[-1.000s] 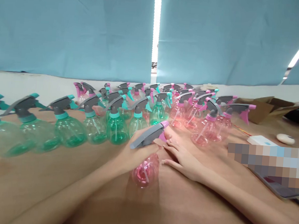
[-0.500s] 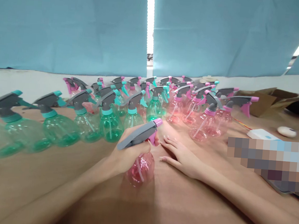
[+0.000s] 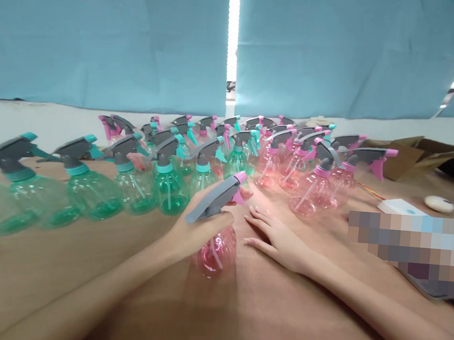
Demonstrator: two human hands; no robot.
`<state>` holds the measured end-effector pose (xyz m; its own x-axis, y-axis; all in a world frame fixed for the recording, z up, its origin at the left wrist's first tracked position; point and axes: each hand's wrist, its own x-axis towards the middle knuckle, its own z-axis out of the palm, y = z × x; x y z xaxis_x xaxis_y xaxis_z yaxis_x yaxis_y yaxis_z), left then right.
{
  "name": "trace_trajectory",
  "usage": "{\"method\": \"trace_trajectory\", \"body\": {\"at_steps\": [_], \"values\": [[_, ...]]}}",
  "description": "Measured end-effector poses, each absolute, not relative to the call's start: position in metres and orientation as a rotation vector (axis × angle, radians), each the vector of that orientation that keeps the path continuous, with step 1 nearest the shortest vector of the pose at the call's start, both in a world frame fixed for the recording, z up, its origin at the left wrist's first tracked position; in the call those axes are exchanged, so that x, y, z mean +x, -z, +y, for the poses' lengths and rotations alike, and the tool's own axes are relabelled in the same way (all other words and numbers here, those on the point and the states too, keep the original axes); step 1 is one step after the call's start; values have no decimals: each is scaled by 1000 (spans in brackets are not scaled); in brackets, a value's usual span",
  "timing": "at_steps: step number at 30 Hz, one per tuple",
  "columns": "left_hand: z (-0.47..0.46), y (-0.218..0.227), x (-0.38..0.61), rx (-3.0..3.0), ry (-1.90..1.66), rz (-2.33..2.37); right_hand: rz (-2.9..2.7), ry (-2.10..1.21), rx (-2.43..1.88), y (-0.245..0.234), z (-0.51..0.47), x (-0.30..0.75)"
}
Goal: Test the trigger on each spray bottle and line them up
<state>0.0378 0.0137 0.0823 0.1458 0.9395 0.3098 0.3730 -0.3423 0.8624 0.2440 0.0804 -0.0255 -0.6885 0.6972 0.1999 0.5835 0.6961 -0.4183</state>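
From the left, I view a row of green bottles (image 3: 95, 196) on the worktop (image 3: 285, 326). My left hand (image 3: 198, 236) has its fingers closed around the neck of the pink spray bottle (image 3: 218, 253), front centre. My right hand (image 3: 282, 242) rests near it, fingers open and extended. Beyond stand other pink bottles (image 3: 314, 192).

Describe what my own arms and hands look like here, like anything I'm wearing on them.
Your left forearm and right forearm look slim and are bare, with no sleeves in view. Your left hand and right hand are ungloved. I see no watch, bracelet or ring, though some left fingers are hidden.
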Motion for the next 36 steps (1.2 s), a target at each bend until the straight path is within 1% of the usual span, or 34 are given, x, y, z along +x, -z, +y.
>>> {"method": "trace_trajectory", "body": {"at_steps": [5,11,13,18,23,28,36], "values": [[14,-84,41,1715,-1195,1157,-2554,-456,-996,28,81,244],[18,-87,29,1722,-911,1110,-2533,-483,-985,26,81,245],[21,-82,23,1752,-878,1098,-2530,-491,-982,25,80,245],[24,-70,22,1743,-906,1247,-2522,-526,-1004,23,79,245],[19,-73,32,1799,-954,1227,-2529,-542,-1018,24,79,245],[16,-67,39,1856,-1108,1338,-2539,-512,-1006,27,80,245],[17,-65,38,1885,-1069,1337,-2535,-505,-997,27,80,245]]}}
